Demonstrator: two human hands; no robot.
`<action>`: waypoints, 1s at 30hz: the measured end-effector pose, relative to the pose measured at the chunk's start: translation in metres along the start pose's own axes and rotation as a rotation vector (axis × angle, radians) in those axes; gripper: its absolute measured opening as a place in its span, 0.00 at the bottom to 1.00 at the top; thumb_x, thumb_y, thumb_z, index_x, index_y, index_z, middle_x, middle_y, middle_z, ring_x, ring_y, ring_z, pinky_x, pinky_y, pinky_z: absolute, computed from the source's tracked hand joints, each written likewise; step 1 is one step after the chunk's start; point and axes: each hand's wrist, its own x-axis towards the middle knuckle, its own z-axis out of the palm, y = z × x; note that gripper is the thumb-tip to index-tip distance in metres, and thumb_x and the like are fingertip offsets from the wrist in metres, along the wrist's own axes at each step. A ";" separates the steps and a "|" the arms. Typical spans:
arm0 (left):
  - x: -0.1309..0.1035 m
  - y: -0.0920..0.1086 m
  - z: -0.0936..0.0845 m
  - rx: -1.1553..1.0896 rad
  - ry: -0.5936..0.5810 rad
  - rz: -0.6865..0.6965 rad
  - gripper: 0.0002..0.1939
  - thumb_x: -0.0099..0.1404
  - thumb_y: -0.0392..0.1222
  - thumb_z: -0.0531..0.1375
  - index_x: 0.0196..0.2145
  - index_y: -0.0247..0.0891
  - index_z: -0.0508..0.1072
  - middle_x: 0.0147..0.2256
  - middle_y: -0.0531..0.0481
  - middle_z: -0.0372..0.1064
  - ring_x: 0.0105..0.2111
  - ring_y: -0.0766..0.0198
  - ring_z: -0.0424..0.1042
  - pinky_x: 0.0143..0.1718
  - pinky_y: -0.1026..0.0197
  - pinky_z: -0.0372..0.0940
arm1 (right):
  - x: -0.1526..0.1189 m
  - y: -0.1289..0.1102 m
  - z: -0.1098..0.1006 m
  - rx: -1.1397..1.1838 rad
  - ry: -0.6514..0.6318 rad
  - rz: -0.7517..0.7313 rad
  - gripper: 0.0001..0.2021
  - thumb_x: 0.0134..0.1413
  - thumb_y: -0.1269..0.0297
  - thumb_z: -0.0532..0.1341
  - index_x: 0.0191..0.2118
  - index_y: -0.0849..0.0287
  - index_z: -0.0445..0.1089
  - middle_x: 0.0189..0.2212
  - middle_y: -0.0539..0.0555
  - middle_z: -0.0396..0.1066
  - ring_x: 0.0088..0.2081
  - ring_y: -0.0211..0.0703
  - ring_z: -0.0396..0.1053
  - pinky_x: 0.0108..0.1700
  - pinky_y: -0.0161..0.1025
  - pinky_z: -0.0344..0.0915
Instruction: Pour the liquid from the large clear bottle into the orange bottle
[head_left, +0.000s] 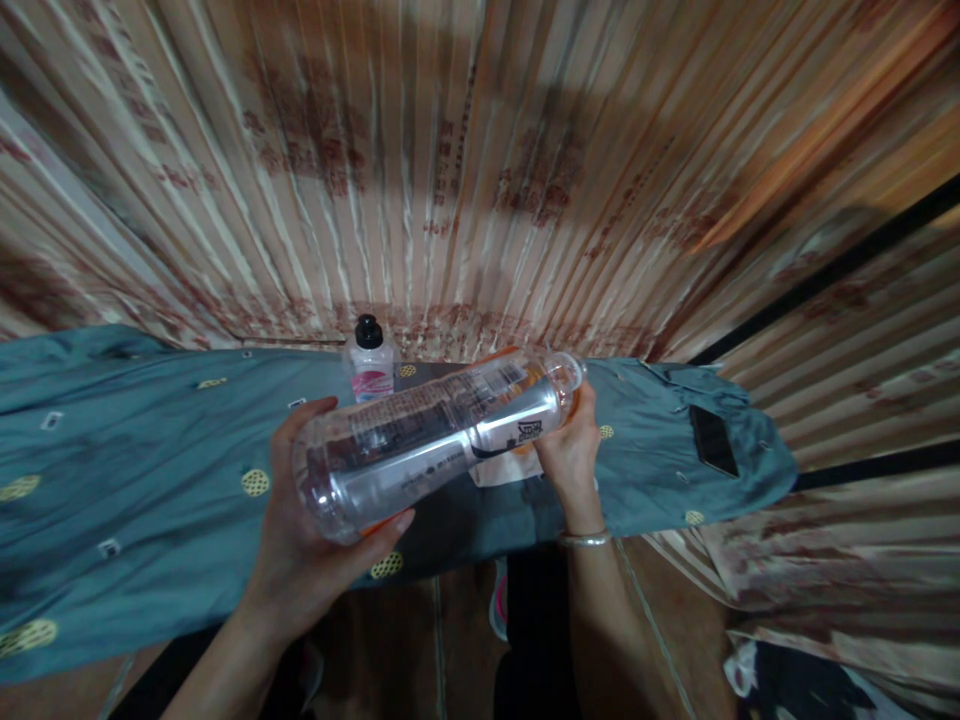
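A large clear plastic bottle with a printed label lies tilted across the view, held in the air above the patterned cloth. Around its base end wraps my left hand, thumb on the near side and fingers on the far side. My right hand grips the other end from behind, just below the clear neck; most of its fingers are hidden by the bottle. Partly covered beneath the bottle is a pale sheet or packet on the cloth. Behind it stands a small clear bottle with a black cap and pink label.
Teal cloth with yellow pineapple prints covers the long narrow surface. A dark phone lies near its right end. Pleated curtains hang right behind, and black bars cross the right side. A dark bundle sits at lower right.
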 end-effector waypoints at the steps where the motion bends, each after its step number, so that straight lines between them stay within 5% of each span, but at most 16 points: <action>1: 0.000 0.001 0.000 -0.004 0.002 -0.003 0.45 0.51 0.49 0.75 0.64 0.56 0.64 0.47 0.55 0.75 0.40 0.55 0.82 0.40 0.50 0.82 | 0.000 -0.001 0.000 -0.002 -0.002 0.008 0.39 0.43 0.52 0.65 0.63 0.62 0.66 0.47 0.66 0.81 0.47 0.66 0.81 0.51 0.58 0.77; 8: -0.002 0.003 -0.001 -0.027 -0.017 -0.087 0.45 0.52 0.44 0.73 0.64 0.60 0.64 0.50 0.51 0.75 0.44 0.50 0.82 0.44 0.46 0.83 | 0.000 -0.001 -0.001 0.002 -0.008 0.023 0.40 0.42 0.52 0.66 0.63 0.61 0.67 0.48 0.65 0.82 0.46 0.65 0.82 0.49 0.56 0.78; 18: 0.002 0.000 -0.005 0.040 -0.085 0.032 0.47 0.54 0.45 0.75 0.67 0.56 0.60 0.49 0.53 0.73 0.42 0.55 0.82 0.41 0.51 0.82 | -0.001 0.000 0.000 0.006 0.008 -0.005 0.38 0.43 0.54 0.67 0.63 0.61 0.67 0.48 0.65 0.82 0.46 0.63 0.81 0.51 0.55 0.77; 24: 0.001 0.004 -0.001 0.005 -0.012 -0.007 0.44 0.52 0.48 0.74 0.64 0.52 0.63 0.47 0.53 0.74 0.41 0.56 0.81 0.40 0.53 0.81 | -0.001 0.001 0.000 0.003 0.003 -0.008 0.40 0.43 0.52 0.66 0.64 0.62 0.66 0.51 0.66 0.81 0.49 0.65 0.81 0.52 0.57 0.77; 30: 0.002 0.003 -0.003 0.010 -0.045 0.007 0.46 0.52 0.47 0.75 0.65 0.60 0.62 0.47 0.55 0.74 0.41 0.55 0.81 0.40 0.51 0.82 | -0.001 0.002 0.000 0.013 0.010 -0.015 0.38 0.45 0.52 0.67 0.63 0.60 0.67 0.49 0.65 0.82 0.47 0.63 0.81 0.49 0.54 0.77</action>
